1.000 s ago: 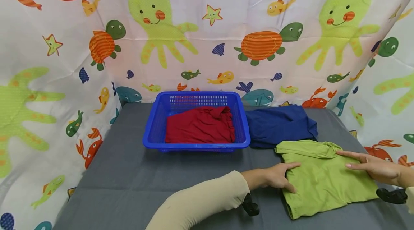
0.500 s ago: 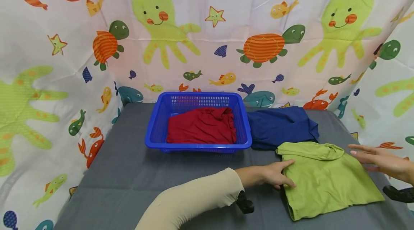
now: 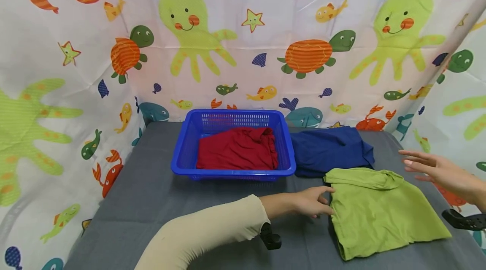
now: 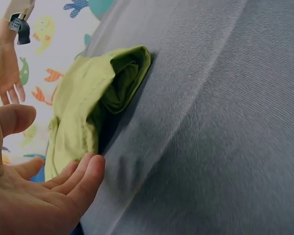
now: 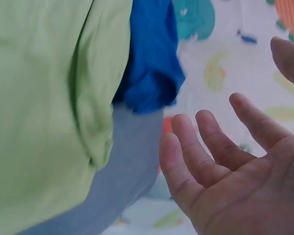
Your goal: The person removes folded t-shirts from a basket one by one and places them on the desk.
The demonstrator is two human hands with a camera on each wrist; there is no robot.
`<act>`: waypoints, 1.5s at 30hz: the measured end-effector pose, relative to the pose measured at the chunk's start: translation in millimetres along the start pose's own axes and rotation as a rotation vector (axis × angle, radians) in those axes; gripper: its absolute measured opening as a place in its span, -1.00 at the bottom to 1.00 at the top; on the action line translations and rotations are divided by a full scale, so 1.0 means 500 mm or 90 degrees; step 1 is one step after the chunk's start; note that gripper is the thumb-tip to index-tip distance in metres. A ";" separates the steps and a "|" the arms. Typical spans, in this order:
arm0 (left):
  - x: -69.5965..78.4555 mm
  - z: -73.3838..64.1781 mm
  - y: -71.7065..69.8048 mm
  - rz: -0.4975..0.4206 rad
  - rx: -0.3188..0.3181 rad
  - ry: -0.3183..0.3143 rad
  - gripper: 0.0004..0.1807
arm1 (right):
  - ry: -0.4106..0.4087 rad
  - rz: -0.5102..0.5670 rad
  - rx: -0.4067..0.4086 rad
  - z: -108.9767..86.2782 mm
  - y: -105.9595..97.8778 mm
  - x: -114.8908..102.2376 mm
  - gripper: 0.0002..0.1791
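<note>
Right wrist, green cloth (image 5: 44, 107) edge, fingers (image 5: 196, 152) clear

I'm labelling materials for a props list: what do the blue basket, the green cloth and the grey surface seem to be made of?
Blue basket: probably plastic, glossy, with regular slots in its walls.
Green cloth: soft matt fabric, judging by its folds and wrinkles; fibre unclear.
Grey surface: apparently matt fabric, with fine ribbing and a crease.
</note>
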State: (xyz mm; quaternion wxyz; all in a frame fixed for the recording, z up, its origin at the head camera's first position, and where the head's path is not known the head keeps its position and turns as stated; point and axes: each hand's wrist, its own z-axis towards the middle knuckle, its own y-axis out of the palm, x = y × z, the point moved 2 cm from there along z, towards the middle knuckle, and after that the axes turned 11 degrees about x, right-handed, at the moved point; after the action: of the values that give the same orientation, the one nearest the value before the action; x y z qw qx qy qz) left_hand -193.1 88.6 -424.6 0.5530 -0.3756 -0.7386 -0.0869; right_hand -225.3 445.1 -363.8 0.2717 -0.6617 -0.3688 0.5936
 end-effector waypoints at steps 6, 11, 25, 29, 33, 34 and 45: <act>-0.001 -0.031 -0.034 -0.005 -0.013 0.013 -0.45 | -0.045 0.053 -0.026 -0.003 0.014 -0.057 -0.37; -0.002 -0.054 -0.065 -0.030 -0.047 0.028 -0.51 | -0.082 0.074 -0.041 -0.009 0.032 -0.091 -0.41; -0.034 -0.099 -0.149 -0.067 -0.012 0.033 -0.53 | -0.163 0.134 -0.053 0.010 0.096 -0.196 -0.47; -0.032 -0.106 -0.159 -0.066 -0.005 0.030 -0.54 | -0.174 0.149 -0.065 0.015 0.109 -0.215 -0.47; -0.025 -0.116 -0.167 -0.062 -0.009 0.024 -0.57 | -0.181 0.154 -0.072 0.017 0.124 -0.235 -0.48; -0.022 -0.119 -0.170 -0.063 -0.011 0.024 -0.58 | -0.185 0.155 -0.075 0.018 0.127 -0.241 -0.48; -0.008 -0.148 -0.240 -0.070 0.011 0.042 -0.55 | -0.195 0.184 -0.114 0.038 0.151 -0.300 -0.48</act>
State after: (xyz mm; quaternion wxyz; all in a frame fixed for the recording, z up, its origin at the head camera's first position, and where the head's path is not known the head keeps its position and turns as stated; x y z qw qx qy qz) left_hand -215.1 -38.0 -366.1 0.5747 -0.3268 -0.7401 -0.1230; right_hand -234.9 278.1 -339.2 0.0645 -0.6310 -0.3583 0.6850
